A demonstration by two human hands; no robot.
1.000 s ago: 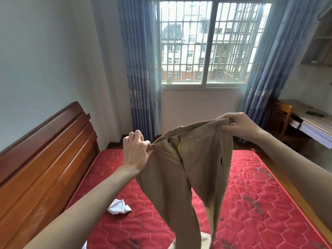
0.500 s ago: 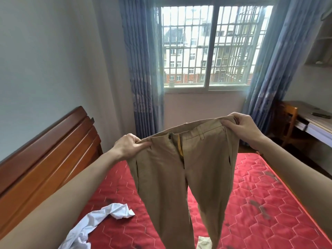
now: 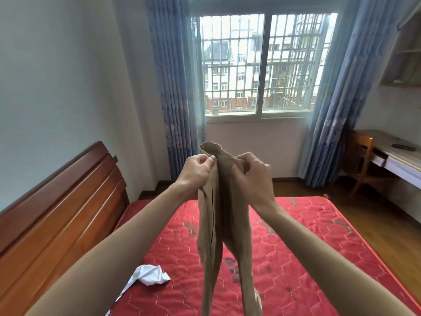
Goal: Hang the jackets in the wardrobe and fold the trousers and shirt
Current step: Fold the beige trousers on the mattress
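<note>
Tan trousers (image 3: 224,224) hang in the air over the red mattress (image 3: 296,242), folded in half lengthwise so the two legs dangle side by side. My left hand (image 3: 197,171) pinches one side of the waistband and my right hand (image 3: 252,176) grips the other side, the two hands close together at chest height. A crumpled white shirt (image 3: 148,275) lies on the mattress at the lower left, partly hidden behind my left forearm.
A wooden headboard (image 3: 61,210) runs along the left. A barred window (image 3: 264,65) with blue curtains (image 3: 173,87) faces me. At the right stand a wooden chair (image 3: 362,165) and a desk (image 3: 396,156), with wood floor between them and the bed.
My hands have come together, bringing the two sides of the waistband against each other, so the trousers went from spread flat to folded lengthwise. The view has tilted up a little.
</note>
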